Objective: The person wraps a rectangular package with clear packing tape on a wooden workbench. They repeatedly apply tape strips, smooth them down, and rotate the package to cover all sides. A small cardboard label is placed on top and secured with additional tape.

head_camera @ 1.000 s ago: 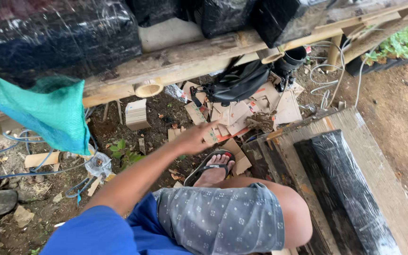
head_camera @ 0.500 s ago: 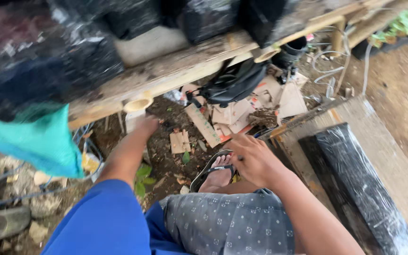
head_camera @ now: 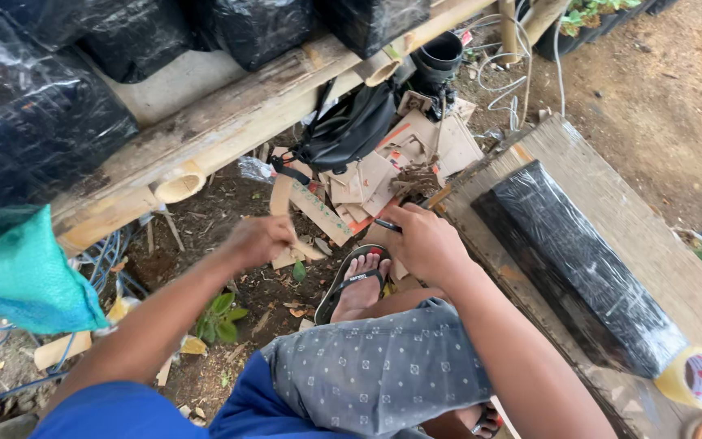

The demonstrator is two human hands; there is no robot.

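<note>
Cardboard scraps (head_camera: 383,175) lie in a loose heap on the soil under the bamboo rack, and both hands of the person work at this heap. The left hand (head_camera: 260,241) closes its fingers around one narrow cardboard strip (head_camera: 306,203), which rises from the fist and bends a little at the top; it looks thin, pale brown and stiff, with a printed face. The strip is blurred, so I cannot tell how tightly it is pinched. The right hand (head_camera: 426,242) is curled shut on a slim dark tool (head_camera: 386,225), perhaps a knife or a pen; only its tip shows past the fingers, pointing toward the strip. The tool is held low and close to the cardboard, probably so that the two hands can meet over the piece.

Under the hands a foot in a black sandal (head_camera: 353,280) rests on the ground. The grey patterned shorts (head_camera: 379,374) cover the bent knee.

Thick bamboo poles (head_camera: 205,138) with hollow cut ends carry bundles in shiny black plastic wrap (head_camera: 38,106). A black bag (head_camera: 351,130) hangs at the pole above the heap. To the right, a rough wooden plank (head_camera: 635,228) holds a long block in black film (head_camera: 587,260), and a roll of yellowish tape (head_camera: 696,378) sits at its near end. A teal net (head_camera: 18,268) hangs at the left.
</note>
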